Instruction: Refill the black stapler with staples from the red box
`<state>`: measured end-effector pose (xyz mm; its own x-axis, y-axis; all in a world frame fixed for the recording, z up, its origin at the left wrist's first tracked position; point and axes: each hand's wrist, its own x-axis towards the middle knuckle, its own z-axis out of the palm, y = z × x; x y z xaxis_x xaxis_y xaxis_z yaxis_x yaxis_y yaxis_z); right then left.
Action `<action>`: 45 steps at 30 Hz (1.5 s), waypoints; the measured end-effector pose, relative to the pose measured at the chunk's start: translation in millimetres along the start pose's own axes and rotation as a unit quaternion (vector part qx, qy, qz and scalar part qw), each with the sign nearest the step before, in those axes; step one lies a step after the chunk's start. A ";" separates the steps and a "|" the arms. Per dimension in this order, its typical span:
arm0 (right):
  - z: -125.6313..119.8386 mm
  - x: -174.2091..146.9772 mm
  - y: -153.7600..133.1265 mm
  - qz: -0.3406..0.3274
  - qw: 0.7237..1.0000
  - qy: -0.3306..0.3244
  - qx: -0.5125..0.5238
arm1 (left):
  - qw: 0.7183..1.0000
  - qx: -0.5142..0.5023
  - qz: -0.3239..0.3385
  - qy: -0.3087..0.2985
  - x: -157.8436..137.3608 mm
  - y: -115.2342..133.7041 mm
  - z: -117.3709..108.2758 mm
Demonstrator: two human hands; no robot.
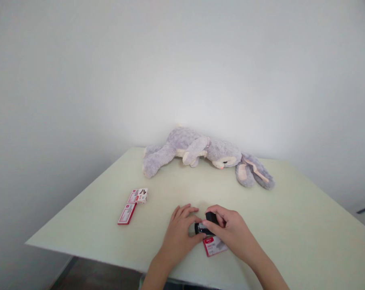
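Note:
A small black stapler (200, 228) with a shiny metal part is between my hands near the front of the table, with its top part raised. My right hand (230, 227) is closed around its raised black part, thumb along the near side. My left hand (180, 230) pinches the stapler's left end between thumb and index finger, while its other fingers stretch out over the table. Just below the stapler lies a red and white box (214, 246), partly covered by my right hand. The inside of the stapler is too small to make out.
A grey plush rabbit (185, 141) lies on its side along the table's back edge, against the wall. To the left, several small red and white boxes (127, 213) lie together. The pale table (88, 225) ends in front at my forearms.

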<state>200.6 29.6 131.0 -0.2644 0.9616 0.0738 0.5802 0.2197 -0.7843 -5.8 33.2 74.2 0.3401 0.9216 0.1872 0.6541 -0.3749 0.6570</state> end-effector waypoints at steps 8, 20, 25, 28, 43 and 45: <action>5.3 1.6 -5.7 -0.007 0.999 -0.002 -0.054 | 1.000 -0.001 0.002 0.004 -0.9 -0.8 0.9; 12.3 4.0 -13.0 -0.015 0.990 -0.018 -0.137 | 1.000 -0.003 0.001 0.002 -0.5 0.3 0.2; 16.3 4.3 -12.5 -0.023 0.986 -0.020 -0.166 | 1.000 -0.006 -0.001 -0.004 -0.3 0.6 -0.2; 18.8 4.3 -13.3 -0.027 0.983 -0.021 -0.179 | 1.000 -0.005 -0.001 -0.005 -0.6 0.4 -0.7; 27.8 5.0 -12.1 -0.029 0.973 -0.021 -0.227 | 1.000 0.001 0.001 -0.011 -0.6 0.1 -1.5; 28.5 2.8 -11.4 -0.025 0.976 -0.017 -0.215 | 1.000 0.004 0.003 -0.008 -1.0 -0.1 -1.5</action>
<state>171.3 25.1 122.6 -0.3230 0.9431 0.0791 0.8337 0.3231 -0.4479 -7.2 32.5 75.1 0.3556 0.9173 0.1793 0.6571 -0.3818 0.6500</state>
